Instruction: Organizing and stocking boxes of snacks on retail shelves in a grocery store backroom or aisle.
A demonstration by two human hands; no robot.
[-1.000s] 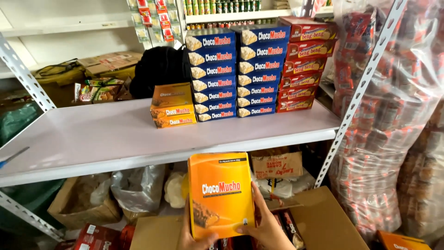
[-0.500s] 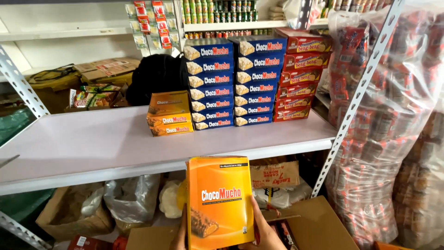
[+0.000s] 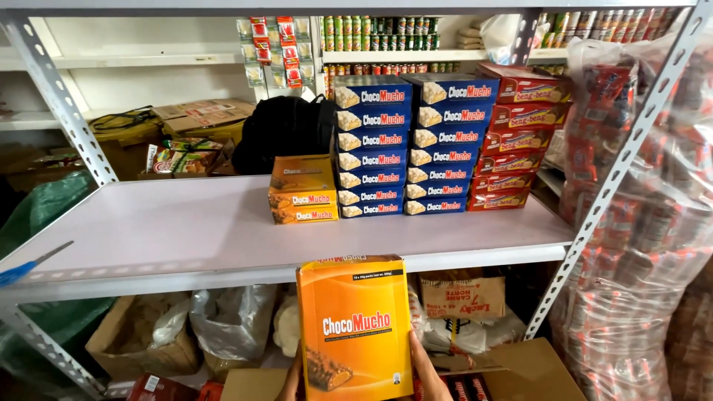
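I hold an orange snack box (image 3: 355,327) upright below the shelf's front edge, its printed face toward me. My left hand (image 3: 290,380) grips its lower left side and my right hand (image 3: 428,369) its lower right side; only the fingers show at the frame's bottom. On the white shelf (image 3: 186,230) behind it lie two stacked orange boxes (image 3: 303,189) of the same kind, next to two tall stacks of blue boxes (image 3: 405,145) and a stack of red boxes (image 3: 516,137).
An open cardboard carton (image 3: 520,367) lies under my hands. Plastic-wrapped red packs (image 3: 639,223) fill the right side past the slanted metal upright (image 3: 616,178). A black bag (image 3: 286,130) sits behind the orange boxes. Sacks and cartons lie under the shelf.
The orange box stays in both hands, low in front of the shelf's edge. The view has shifted slightly, bringing the shelf's stacks a little lower in the frame.
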